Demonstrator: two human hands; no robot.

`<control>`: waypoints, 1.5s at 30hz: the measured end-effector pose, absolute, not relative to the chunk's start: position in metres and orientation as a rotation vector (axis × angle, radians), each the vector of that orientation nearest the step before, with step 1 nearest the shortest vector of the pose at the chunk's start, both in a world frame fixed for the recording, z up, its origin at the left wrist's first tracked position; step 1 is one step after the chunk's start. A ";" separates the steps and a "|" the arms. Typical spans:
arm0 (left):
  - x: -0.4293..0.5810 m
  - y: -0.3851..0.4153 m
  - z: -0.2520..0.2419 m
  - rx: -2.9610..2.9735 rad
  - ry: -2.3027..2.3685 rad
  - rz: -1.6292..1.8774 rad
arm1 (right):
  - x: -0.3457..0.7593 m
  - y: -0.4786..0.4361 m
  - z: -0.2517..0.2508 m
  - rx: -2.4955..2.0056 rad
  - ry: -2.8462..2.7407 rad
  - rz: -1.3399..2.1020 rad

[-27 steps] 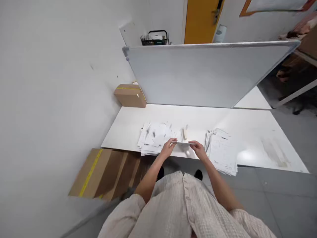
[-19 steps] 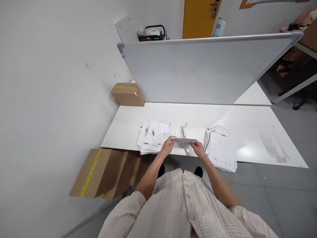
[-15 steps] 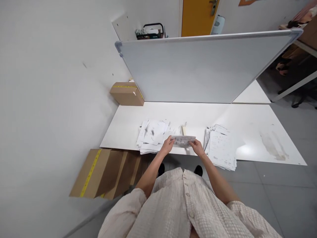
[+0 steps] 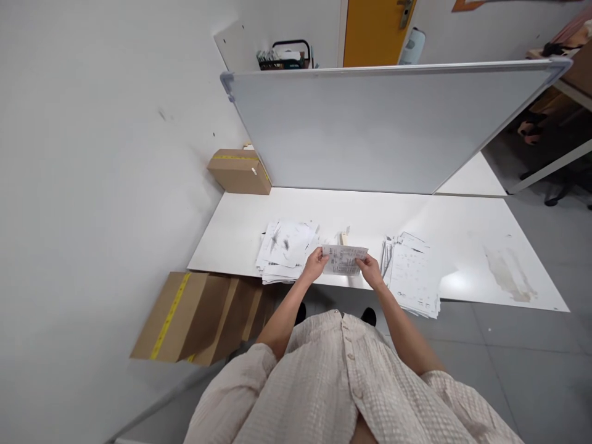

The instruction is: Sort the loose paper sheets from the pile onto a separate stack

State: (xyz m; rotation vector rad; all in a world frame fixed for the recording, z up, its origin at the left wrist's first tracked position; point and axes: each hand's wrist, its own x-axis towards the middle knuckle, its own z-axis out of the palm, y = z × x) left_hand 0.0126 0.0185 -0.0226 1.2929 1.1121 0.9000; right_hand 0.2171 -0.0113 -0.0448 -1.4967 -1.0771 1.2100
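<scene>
Between my two hands a sheet of paper (image 4: 343, 261) with dark print is held up over the table's front edge. My left hand (image 4: 316, 265) is closed on its left side, and my right hand (image 4: 369, 271) pinches its right side. Just behind the sheet a small cream-coloured block (image 4: 343, 238) partly shows on the table. Left of my left hand lies a messy stack of papers (image 4: 287, 248), the top one smudged with black. A second stack of papers (image 4: 414, 274) lies right of my right hand, jutting over the front edge.
A whiteboard (image 4: 361, 129) stands upright along the back of the white table (image 4: 467, 240). One cardboard box (image 4: 240, 174) sits at the table's back left corner. Large cardboard boxes (image 4: 173, 317) with yellow tape stand on the floor at the left front.
The sheet has tilted up, so more of its printed face shows. Both hands still hold its sides. The view has shifted slightly.
</scene>
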 end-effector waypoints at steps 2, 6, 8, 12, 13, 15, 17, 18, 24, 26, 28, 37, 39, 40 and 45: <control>0.012 0.017 -0.028 1.275 1.116 0.886 | 0.216 -0.012 -0.048 -1.501 -1.023 1.239; 0.006 0.015 -0.033 1.369 1.183 0.778 | 0.216 -0.017 -0.046 -1.379 -0.856 1.291; 0.001 0.015 -0.028 1.491 1.246 0.691 | 0.220 -0.020 -0.042 -1.305 -0.803 1.316; -0.004 0.021 -0.007 1.870 1.366 0.580 | 0.244 -0.028 -0.027 -1.358 -0.862 1.206; -0.004 0.022 -0.001 1.981 1.374 0.550 | 0.252 -0.029 -0.021 -1.402 -0.923 1.145; -0.002 0.025 0.010 2.177 1.356 0.493 | 0.263 -0.029 -0.007 -1.495 -1.111 1.050; 0.002 0.025 0.018 2.299 1.322 0.463 | 0.268 -0.027 0.005 -1.551 -1.327 1.009; 0.004 0.025 0.021 2.331 1.312 0.458 | 0.267 -0.026 0.010 -1.556 -1.425 1.012; 0.002 0.019 0.017 2.273 1.282 0.517 | 0.247 -0.022 -0.015 -1.602 -1.559 1.070; -0.007 0.019 0.005 2.156 1.323 0.541 | 0.244 -0.026 -0.035 -1.615 -1.476 1.045; -0.016 0.018 -0.010 1.979 1.361 0.578 | 0.244 -0.031 -0.053 -1.612 -1.407 1.077; -0.019 0.017 -0.058 1.565 1.368 0.616 | 0.247 -0.039 -0.069 -1.687 -1.297 1.173; -0.015 0.021 -0.059 1.577 1.334 0.626 | 0.247 -0.039 -0.069 -1.729 -1.308 1.158; -0.014 0.023 -0.059 1.585 1.320 0.625 | 0.248 -0.038 -0.070 -1.744 -1.311 1.146; -0.015 0.030 -0.058 1.610 1.314 0.553 | 0.252 -0.038 -0.069 -1.729 -1.314 1.121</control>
